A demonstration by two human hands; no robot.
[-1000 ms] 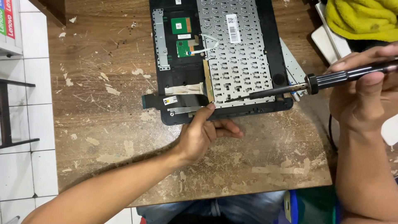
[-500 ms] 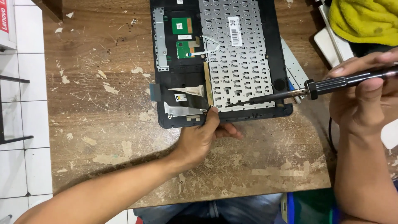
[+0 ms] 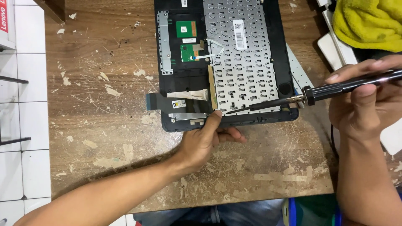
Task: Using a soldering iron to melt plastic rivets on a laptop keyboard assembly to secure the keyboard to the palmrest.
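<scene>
A black laptop palmrest case (image 3: 284, 50) lies face down on the wooden table (image 3: 104, 125), its silver keyboard backplate (image 3: 247, 67) exposed. My left hand (image 3: 205, 140) rests at the case's near edge, one finger pressing the corner of the backplate beside a flat ribbon cable (image 3: 167, 100). My right hand (image 3: 364, 104) grips a black soldering iron (image 3: 335, 90). Its tip (image 3: 234, 111) touches the near edge of the backplate, close to my left fingertip.
Two small green circuit boards (image 3: 186, 29) and a silver bracket (image 3: 164, 42) sit in the case's left part. A yellow cloth (image 3: 368, 21) lies at the top right over white items (image 3: 335, 46). White floor tiles (image 3: 21, 83) show left of the table.
The soldering iron's tip has slid left along the backplate's near edge toward my left finger. My left hand has stayed at the case's near edge.
</scene>
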